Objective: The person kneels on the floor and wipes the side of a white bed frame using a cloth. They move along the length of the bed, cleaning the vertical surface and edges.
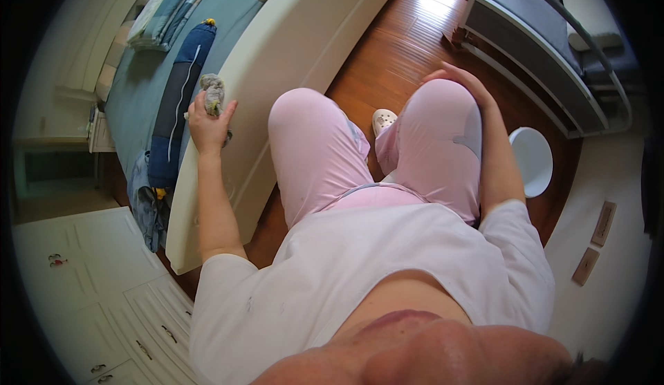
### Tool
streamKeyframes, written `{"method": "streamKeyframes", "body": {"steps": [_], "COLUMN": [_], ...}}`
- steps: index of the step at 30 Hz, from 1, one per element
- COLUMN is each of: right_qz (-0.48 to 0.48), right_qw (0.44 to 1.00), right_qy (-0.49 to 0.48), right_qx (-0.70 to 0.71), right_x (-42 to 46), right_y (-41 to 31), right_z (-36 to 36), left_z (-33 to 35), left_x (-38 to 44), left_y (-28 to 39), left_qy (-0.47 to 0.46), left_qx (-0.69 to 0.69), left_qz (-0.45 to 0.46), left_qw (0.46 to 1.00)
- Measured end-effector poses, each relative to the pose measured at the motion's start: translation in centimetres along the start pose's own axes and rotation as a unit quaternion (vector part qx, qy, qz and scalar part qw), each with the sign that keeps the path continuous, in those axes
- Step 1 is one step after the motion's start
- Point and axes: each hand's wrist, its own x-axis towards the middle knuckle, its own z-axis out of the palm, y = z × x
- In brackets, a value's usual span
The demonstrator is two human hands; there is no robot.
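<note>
My left hand [209, 128] grips a crumpled grey cloth [213, 92] with yellowish patches. It is over the top edge of a cream bed board [275, 69], and a bit of the cloth shows below the thumb. Whether the cloth presses on the board is hard to tell. A long blue and dark-grey bolster [181, 100] with a white zip lies on the mattress just beyond that hand. My right hand [464, 81] rests on my right knee [441, 110], holding nothing; its fingers lie over the far side of the knee.
Folded bedding [166, 12] lies on the blue-green bed sheet [140, 84]. A white bin [531, 162] stands on the wooden floor [373, 53] to my right, near a metal-framed grey bed [519, 22]. White cabinets [83, 260] stand at lower left.
</note>
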Motion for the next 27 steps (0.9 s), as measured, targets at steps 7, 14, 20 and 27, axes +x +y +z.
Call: {"method": "streamKeyframes", "body": {"steps": [7, 14, 20, 27], "right_qz": [-0.091, 0.04, -0.102, -0.134], "right_qw": [0.957, 0.87, 0.828, 0.932], "right_qy": [0.129, 0.047, -0.071, 0.213], "right_qx": [-0.245, -0.49, -0.547, -0.261], "right_x": [-2.9, 3.1, 11.8, 17.5], "right_y": [-5.3, -8.5, -13.6, -11.1], "right_z": [2.3, 2.8, 9.9, 2.9], "left_z": [0.5, 10.4, 20.2, 24.4], "left_x": [1.0, 11.9, 22.3, 22.6], "left_y": [2.0, 10.2, 14.3, 24.1], "left_qy": [-0.014, -0.069, -0.076, -0.126], "left_qx": [-0.019, -0.091, -0.135, -0.514], "left_qz": [0.017, 0.104, 0.152, 0.122], "left_qw": [1.0, 0.988, 0.976, 0.84]}}
